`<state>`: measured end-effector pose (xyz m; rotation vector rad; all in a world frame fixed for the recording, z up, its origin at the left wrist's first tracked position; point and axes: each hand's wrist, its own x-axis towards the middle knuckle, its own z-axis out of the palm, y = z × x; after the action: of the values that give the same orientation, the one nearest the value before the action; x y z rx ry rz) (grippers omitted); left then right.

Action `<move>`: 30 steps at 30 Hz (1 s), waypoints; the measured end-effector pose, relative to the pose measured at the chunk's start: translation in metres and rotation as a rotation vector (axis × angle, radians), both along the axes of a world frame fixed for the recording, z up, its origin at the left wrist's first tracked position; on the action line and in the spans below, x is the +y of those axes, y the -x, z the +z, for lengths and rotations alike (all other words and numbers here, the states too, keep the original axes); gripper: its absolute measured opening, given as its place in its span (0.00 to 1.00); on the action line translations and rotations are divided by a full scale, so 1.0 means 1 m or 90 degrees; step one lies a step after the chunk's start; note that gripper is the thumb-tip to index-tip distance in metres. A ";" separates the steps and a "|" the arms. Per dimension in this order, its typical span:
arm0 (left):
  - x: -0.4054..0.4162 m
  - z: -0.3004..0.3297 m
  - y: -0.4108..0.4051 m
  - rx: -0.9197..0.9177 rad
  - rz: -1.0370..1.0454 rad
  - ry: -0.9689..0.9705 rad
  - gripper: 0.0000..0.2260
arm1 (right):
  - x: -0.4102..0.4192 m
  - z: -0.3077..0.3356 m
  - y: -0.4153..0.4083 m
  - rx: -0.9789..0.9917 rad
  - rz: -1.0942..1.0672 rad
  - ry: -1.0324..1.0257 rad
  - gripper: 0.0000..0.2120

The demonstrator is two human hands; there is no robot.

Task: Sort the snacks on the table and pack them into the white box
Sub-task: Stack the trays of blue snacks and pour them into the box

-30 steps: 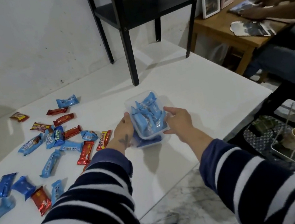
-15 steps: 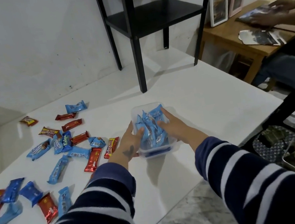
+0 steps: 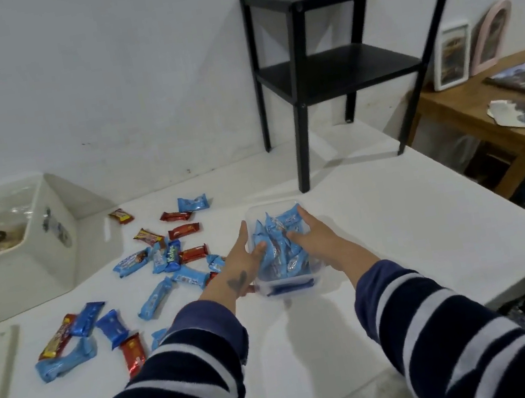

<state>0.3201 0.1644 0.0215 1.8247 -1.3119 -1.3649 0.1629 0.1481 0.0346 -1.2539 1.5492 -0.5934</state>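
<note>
Both of my hands are down in the clear plastic container point(image 3: 286, 285), which sits on the white tabletop point(image 3: 384, 248) straight ahead of me. My left hand point(image 3: 242, 264) has its thumb outside the container's left wall and its fingers curled into the blue snack packets point(image 3: 278, 248); my right hand point(image 3: 317, 241) lies flat, fingers straight, pressing the packets from the right. The packets stand on edge, long axes running away from me. I judge I'm settling this blue batch before moving it. The white box point(image 3: 21, 260) lies well off to my left at the tabletop's far edge, so the left hand is nearer, and the loose blue and red snacks point(image 3: 161, 267) lie scattered between container and box.
</note>
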 end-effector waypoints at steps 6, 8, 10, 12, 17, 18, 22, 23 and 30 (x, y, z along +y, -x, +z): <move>0.005 0.044 -0.083 -0.014 0.073 0.069 0.28 | -0.019 0.043 -0.081 0.010 0.083 0.040 0.33; 0.006 0.063 -0.119 -0.021 0.098 0.087 0.28 | -0.028 0.056 -0.119 0.012 0.107 0.061 0.33; 0.007 0.082 -0.161 -0.020 0.126 0.106 0.28 | -0.035 0.069 -0.162 0.007 0.133 0.082 0.34; 0.008 0.100 -0.205 -0.031 0.143 0.128 0.27 | -0.042 0.082 -0.209 0.001 0.153 0.107 0.35; 0.006 0.141 -0.321 -0.052 0.168 0.160 0.27 | -0.056 0.119 -0.332 -0.013 0.168 0.161 0.35; 0.004 0.148 -0.344 -0.053 0.175 0.170 0.27 | -0.057 0.127 -0.355 -0.023 0.168 0.160 0.35; -0.006 0.166 -0.422 -0.084 0.178 0.191 0.27 | -0.069 0.146 -0.431 -0.037 0.178 0.165 0.35; -0.008 0.167 -0.438 -0.081 0.177 0.184 0.27 | -0.071 0.147 -0.447 -0.042 0.176 0.158 0.35; -0.041 0.142 -0.523 -0.052 0.197 0.153 0.27 | -0.096 0.135 -0.536 -0.008 0.186 0.151 0.36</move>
<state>0.8428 0.1230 0.1634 1.8384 -1.1199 -0.9379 0.6984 0.0518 0.1701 -1.6185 1.2800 -0.6035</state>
